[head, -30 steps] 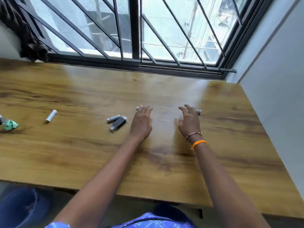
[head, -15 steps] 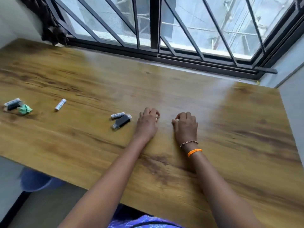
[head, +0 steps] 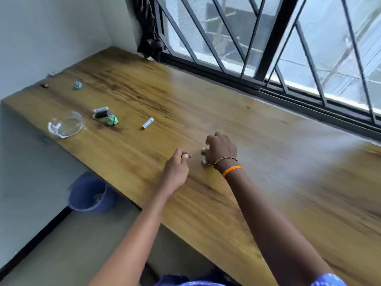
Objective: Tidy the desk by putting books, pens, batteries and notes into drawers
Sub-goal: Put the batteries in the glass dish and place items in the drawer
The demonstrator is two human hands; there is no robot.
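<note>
Small white cylindrical batteries (head: 204, 156) sit mid-frame under the curled right hand (head: 221, 149), grip unclear. Left hand (head: 176, 169) pinches a small pale item. Another white battery (head: 148, 123) lies upper left on the wooden desk (head: 268, 162).

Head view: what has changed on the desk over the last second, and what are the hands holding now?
Both hands closed on batteries: the left hand pinches one, and the right hand has moved left onto the pair that lay by the left hand and covers them. The camera swung left. The lone battery and green paper ball stayed put on the desk.

Three batteries (head: 148, 123) lie loose, two crumpled notes (head: 113, 120).
</note>
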